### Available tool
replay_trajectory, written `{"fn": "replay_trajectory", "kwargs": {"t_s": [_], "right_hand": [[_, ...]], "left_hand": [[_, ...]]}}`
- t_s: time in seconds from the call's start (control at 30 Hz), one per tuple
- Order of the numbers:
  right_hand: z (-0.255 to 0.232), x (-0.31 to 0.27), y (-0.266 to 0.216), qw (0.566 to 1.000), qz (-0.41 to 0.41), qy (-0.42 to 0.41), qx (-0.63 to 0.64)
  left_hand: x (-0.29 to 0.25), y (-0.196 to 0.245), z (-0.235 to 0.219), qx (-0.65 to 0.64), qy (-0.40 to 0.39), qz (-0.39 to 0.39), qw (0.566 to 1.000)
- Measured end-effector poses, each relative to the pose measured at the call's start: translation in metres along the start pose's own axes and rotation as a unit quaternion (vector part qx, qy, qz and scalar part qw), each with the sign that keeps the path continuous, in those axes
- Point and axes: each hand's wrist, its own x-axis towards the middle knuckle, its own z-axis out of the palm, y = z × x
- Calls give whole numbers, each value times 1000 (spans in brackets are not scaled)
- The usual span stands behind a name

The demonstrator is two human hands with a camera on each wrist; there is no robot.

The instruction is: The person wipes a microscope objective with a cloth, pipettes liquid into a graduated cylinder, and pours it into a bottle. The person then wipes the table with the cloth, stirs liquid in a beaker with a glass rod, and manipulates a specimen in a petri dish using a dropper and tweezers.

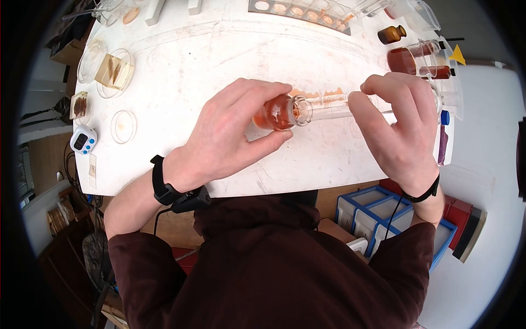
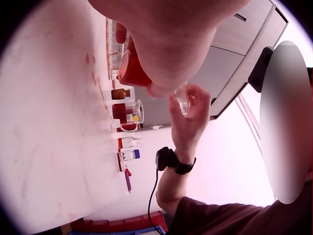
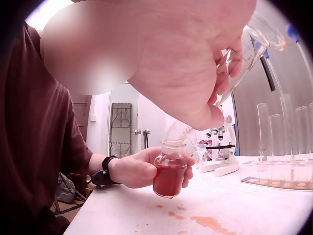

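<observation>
My left hand (image 1: 224,129) grips a small clear glass bottle (image 3: 169,178) of red-orange liquid, thumb on one side and fingers on the other. The bottle stands upright, with a drop at its underside in the right wrist view. My right hand (image 1: 402,120) holds a clear glass measuring cylinder (image 1: 331,108), tilted with its mouth down at the bottle's neck and its foot raised. The cylinder's marked wall (image 3: 239,68) shows past the fingers in the right wrist view; the palm hides its middle. An orange spill (image 3: 210,223) lies on the white table (image 1: 219,66) nearby.
At the right stand a beaker of red liquid (image 1: 401,60) and a brown bottle (image 1: 392,34). A test tube rack (image 1: 298,12) is at the back. Petri dishes (image 1: 124,126) and a timer (image 1: 84,140) sit at left. A microscope (image 3: 220,152) stands behind.
</observation>
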Motion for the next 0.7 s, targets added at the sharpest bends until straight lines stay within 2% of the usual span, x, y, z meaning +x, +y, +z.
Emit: {"fn": "replay_trajectory", "kwargs": {"t_s": [0.43, 0.63, 0.7], "right_hand": [[0, -6, 3, 1000, 24, -18, -1], [21, -21, -1, 991, 106, 36, 71], [25, -24, -3, 973, 167, 64, 144]], "left_hand": [[0, 1, -3, -9, -18, -19, 1000], [-1, 2, -3, -25, -12, -28, 999], [-2, 2, -2, -32, -12, -37, 999]]}}
